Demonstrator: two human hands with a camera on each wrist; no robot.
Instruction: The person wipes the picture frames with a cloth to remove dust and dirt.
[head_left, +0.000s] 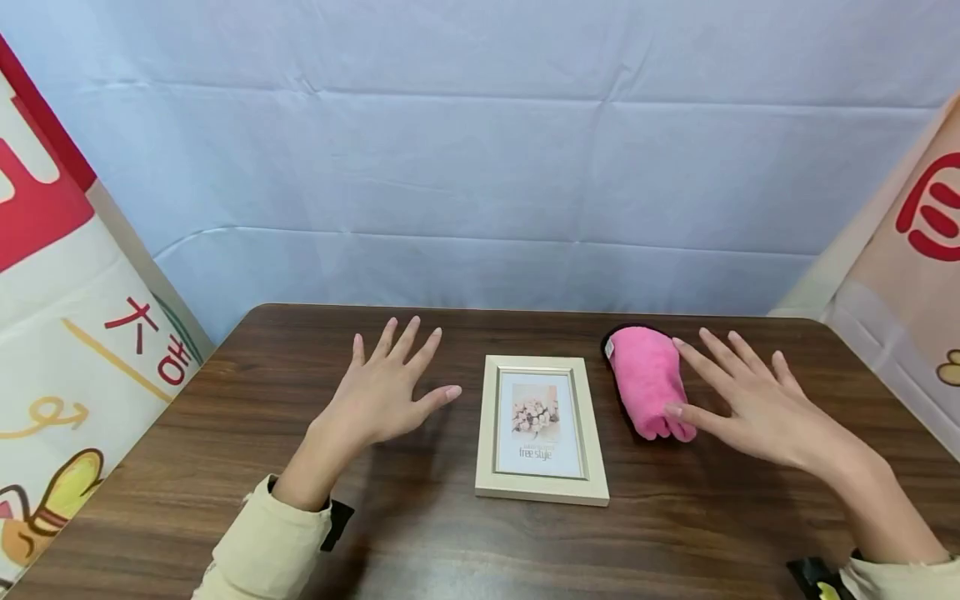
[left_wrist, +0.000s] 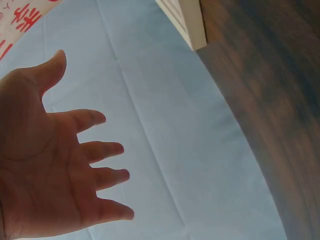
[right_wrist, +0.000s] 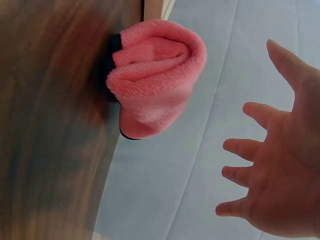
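Note:
My left hand (head_left: 378,396) hovers palm down over the table, left of a cream picture frame (head_left: 487,425), its fingers spread and holding nothing. The frame lies flat, with a flower print and the words "free style" inside. To its right sits a rolled pink plush cloth (head_left: 647,375) with a dark edge and a small white tag. My right hand (head_left: 757,408) is just right of the cloth, fingers spread; its thumb and forefinger overlap the cloth in the head view. In the right wrist view, a gap shows between that hand (right_wrist: 285,165) and the folded cloth (right_wrist: 160,75).
The dark wood-grain table (head_left: 420,533) has rounded back corners. A creased pale blue cloth backdrop (head_left: 480,167) hangs behind it. Printed banners stand at the left (head_left: 82,333) and right (head_left: 900,333) sides. Black straps (head_left: 337,525) show at both wrists, beside beige sleeves (head_left: 262,542).

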